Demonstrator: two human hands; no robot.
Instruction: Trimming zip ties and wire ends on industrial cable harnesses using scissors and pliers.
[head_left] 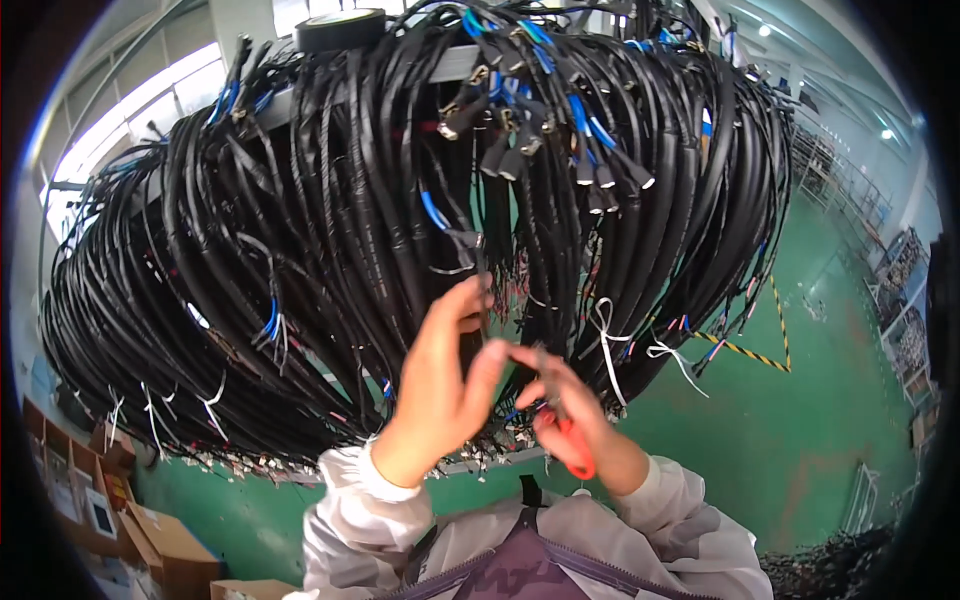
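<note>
Dozens of black cables hang in a wide wiring harness bundle [330, 220] in front of me. My left hand [435, 390] is raised at its middle, thumb and fingers bent around a thin dark cable [483, 305]. Just above those fingers is a grey-black connector end [465, 238] with a blue sleeve. Close by on the right, my right hand [585, 415] is closed on a red-handled hand tool [575, 452]. Its dark metal end points up beside my left thumb. Motion blur hides whether it is scissors or pliers.
On top of the rack bar sits a roll of black tape [341, 29]. Connectors [510, 160] hang loose at the upper middle. White ties [606, 345] bind some cables. Cardboard boxes [170, 545] stand at the lower left, and shelving [905, 300] lines the right side of the green floor [740, 430].
</note>
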